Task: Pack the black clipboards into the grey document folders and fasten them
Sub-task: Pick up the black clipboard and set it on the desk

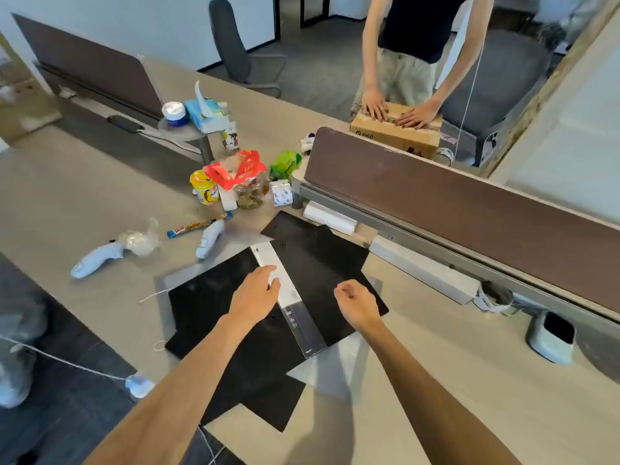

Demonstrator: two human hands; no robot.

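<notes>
Black clipboards lie overlapping in a loose pile on the desk in front of me, one reaching to the upper right and another near the front edge. A pale grey spine strip runs diagonally across the pile. Grey folder sheets stick out from under the pile at the right and the upper left. My left hand rests flat on the strip with fingers spread. My right hand hovers over the right-hand clipboard, fingers curled shut, nothing visible in it.
Snacks, a yellow cup and a red wrapper crowd the desk behind the pile. Two white controllers lie to the left. A brown divider panel stands on the right. Across the desk, a person presses a cardboard box.
</notes>
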